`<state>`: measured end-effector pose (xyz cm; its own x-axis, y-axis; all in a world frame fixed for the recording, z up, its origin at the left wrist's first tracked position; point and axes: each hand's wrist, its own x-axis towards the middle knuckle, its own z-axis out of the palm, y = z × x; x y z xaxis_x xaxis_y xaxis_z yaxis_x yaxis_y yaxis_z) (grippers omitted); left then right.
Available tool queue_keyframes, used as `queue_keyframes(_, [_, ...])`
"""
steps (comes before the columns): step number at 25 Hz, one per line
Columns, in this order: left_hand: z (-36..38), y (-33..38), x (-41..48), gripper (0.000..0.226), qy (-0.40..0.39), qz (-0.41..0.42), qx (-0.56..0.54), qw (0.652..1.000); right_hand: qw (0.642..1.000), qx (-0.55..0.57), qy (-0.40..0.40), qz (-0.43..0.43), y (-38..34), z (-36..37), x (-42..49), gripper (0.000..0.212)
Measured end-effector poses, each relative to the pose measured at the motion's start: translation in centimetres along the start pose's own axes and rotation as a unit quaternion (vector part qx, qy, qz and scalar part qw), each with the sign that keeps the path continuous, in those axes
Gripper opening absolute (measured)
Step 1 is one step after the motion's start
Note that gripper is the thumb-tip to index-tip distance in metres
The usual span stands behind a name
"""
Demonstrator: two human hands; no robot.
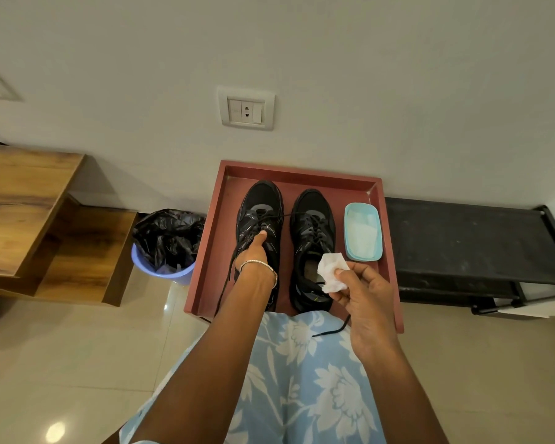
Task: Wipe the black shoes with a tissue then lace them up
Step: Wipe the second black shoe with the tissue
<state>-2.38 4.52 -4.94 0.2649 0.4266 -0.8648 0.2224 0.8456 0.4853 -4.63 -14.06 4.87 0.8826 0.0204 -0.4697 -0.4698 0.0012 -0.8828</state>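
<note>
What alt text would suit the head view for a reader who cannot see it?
A person's right grip pinches a white tissue by the right black shoe, while the left grip holds the left black shoe. Both shoes stand side by side in a red-brown tray, next to a teal tissue box.

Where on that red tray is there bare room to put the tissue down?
Bare tray shows between the left shoe and right shoe, along the far wall beyond their toes, and in the near corner this side of the blue box. Crowded: around the left shoe, where the left hand grips it and laces trail.
</note>
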Motion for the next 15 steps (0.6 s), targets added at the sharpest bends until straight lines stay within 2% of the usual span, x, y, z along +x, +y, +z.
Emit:
queue_keyframes(1, [-0.2, -0.3, 1.2, 0.101, 0.005, -0.013, 0.006, 1.0, 1.0, -0.001, 0.002, 0.0, 0.0, -0.1, 0.0, 0.012])
queue_keyframes(2, [-0.4, -0.2, 2.0, 0.11, 0.002, -0.027, -0.007, 1.0, 1.0, -0.003, 0.004, 0.0, 0.0, -0.1, 0.0, 0.012])
queue_keyframes(3, [-0.6, 0.4, 0.8, 0.1, -0.026, -0.043, -0.02, 0.999, 1.0, -0.004, 0.006, 0.001, 0.0, -0.1, 0.0, 0.012])
queue_keyframes(5, [-1.5, 2.1, -4.6, 0.044, -0.06, -0.053, -0.031, 0.996, 1.0, -0.004, 0.004, -0.002, 0.0, 0.0, -0.1, 0.011])
queue_keyframes(6, [-2.2, 2.4, -6.3, 0.027, -0.067, -0.055, -0.028, 0.996, 1.0, -0.002, 0.0, -0.004, 0.0, 0.1, -0.2, 0.011])
queue_keyframes(11, [-5.3, 2.9, -9.8, 0.018, -0.131, -0.061, -0.052, 0.988, 0.998, -0.008, -0.048, -0.029, -0.8, 0.5, -1.9, 0.02])
queue_keyframes(15, [-7.2, 3.6, -12.8, 0.014, -0.193, -0.032, -0.022, 0.981, 0.972, -0.152, -0.167, -0.072, -2.8, 1.7, -2.1, 0.055])
